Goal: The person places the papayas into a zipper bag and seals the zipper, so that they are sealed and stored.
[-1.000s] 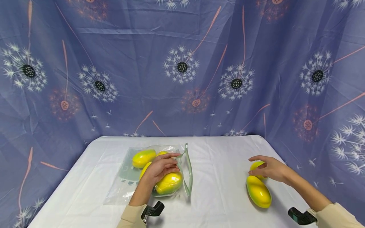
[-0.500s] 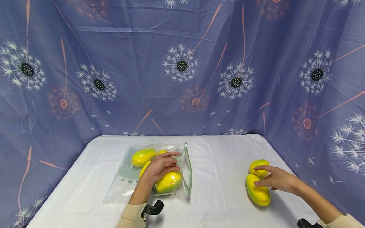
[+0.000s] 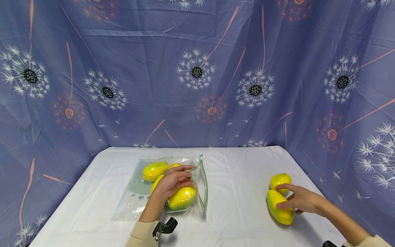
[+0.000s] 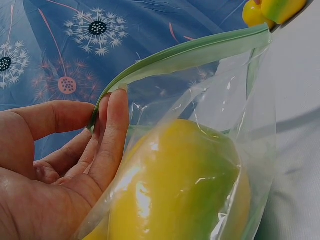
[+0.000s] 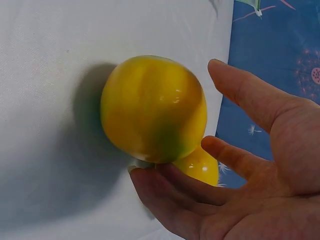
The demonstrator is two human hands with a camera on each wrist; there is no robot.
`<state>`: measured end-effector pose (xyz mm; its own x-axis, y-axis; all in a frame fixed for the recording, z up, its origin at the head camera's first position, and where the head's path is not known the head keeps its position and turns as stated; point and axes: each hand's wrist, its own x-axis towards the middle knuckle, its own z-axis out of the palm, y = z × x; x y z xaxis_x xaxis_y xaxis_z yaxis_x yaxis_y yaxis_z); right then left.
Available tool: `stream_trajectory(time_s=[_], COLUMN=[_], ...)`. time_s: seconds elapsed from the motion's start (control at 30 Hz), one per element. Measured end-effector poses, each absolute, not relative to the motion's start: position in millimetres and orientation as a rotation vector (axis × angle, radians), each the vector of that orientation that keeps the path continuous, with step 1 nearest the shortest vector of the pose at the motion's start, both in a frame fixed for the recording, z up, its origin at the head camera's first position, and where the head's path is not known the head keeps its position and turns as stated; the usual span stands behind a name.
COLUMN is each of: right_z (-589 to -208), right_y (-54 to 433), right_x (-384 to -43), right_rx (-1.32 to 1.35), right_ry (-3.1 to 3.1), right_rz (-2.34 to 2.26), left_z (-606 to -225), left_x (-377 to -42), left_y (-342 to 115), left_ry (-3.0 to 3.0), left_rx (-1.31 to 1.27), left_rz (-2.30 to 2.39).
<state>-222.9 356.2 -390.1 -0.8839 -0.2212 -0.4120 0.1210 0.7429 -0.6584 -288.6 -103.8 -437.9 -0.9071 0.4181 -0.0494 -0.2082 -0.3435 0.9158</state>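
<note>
A clear zip bag (image 3: 124, 211) with a green zip edge lies on its side at left, several yellow-green mangoes inside. My left hand (image 3: 174, 181) pinches the bag's green edge at its mouth, seen close up in the left wrist view, where one mango (image 4: 180, 185) shows through the plastic. At right, two mangoes lie outside the bag, a far mango (image 3: 280, 181) and a near mango (image 3: 279, 209). Over the near one, my right hand (image 3: 305, 200) spreads its thumb and fingers. In the right wrist view the thumb stands apart from this mango (image 5: 152, 107); whether the lower fingers touch it, I cannot tell.
A white cloth covers the table (image 3: 234, 199). Behind it and along both sides hangs a blue curtain (image 3: 148, 85) with a dandelion print. Black camera mounts sit at both wrists, the left mount (image 3: 165, 226) showing more fully.
My right hand has come back from the far mango to the near one, moving nearer and slightly right. My left hand keeps its pinch on the bag, and the mangoes stay put.
</note>
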Motion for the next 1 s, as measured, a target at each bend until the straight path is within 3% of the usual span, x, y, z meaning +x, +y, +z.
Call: stream_trajectory(time_s=[1.0], right_z=[-395.5], right_y=[350.8], right_x=[-219.4], right_rx=[-0.077], right_ry=[2.387], right_rz=[-1.033], left_z=[-439.8], left_x=[-289.3], left_y=[-102.9], left_ry=[1.547], left_rx=[0.25], left_rz=[2.28])
